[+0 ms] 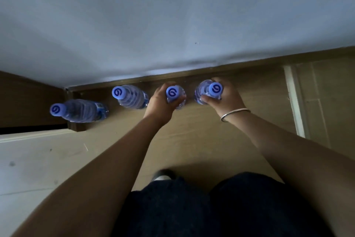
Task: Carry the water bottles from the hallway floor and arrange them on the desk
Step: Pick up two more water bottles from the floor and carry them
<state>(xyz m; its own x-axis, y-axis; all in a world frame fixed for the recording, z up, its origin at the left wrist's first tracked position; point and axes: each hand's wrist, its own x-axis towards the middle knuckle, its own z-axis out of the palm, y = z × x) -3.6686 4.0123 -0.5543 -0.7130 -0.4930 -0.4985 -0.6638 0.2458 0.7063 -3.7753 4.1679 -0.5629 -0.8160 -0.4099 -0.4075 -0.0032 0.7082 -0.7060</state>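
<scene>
Tan wood-look hallway floor ran up to a dark brown skirting board at the foot of a plain pale grey wall. Seen from head cam, looking steeply down.

Four clear plastic water bottles w/ pale blue screw caps stood upright in a row along the skirting, each cap marked w/ a dark blue swirl. Far-left bottle stood by the dark brown corner, blue label visible on its lower body. Second bottle stood just right of it, apart, untouched. Third bottle and fourth bottle stood near each other, not touching.

Left hand wrapped the third bottle's shoulder below the cap, fingers curled round it, thumb on the near side. Right hand gripped the fourth bottle likewise, fingers curled round the far side, thumb pressed on the near side. Thin silver bangle sat on the right wrist. Both forearms bare, extended downward.

Whether either held bottle was off the floor: cannot tell, bases hidden.

Dark trousers filled lower frame; one shoe toe showed on the floor. White door-frame strip at right; pale lighter flooring at lower left.
</scene>
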